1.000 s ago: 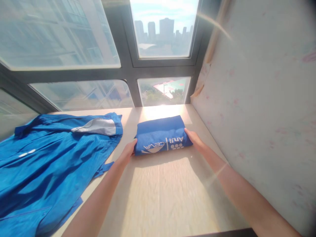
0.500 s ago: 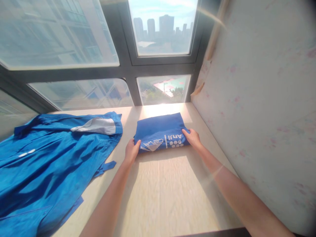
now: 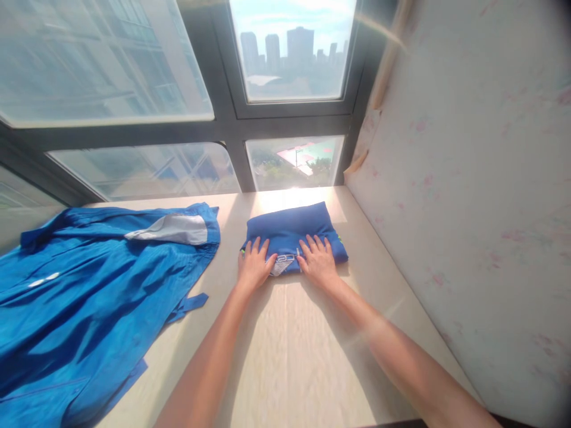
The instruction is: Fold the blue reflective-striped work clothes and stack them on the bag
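Observation:
A blue garment with white printing lies folded into a compact bundle near the window. My left hand rests flat on its near left part, fingers spread. On the near right part lies my right hand, its fingers also apart and pointing toward the window. Both palms partly cover the white lettering. Further left, a larger blue garment is spread out with wrinkles, a pale grey patch showing near its upper right end.
The light wooden surface carries both garments. Framed window panes rise behind it. A wall with a faint floral pattern bounds the right side.
Both hands have let go of the folded garment's side edges and moved inward onto its top, with fingers now spread. The bundle is in nearly the same place.

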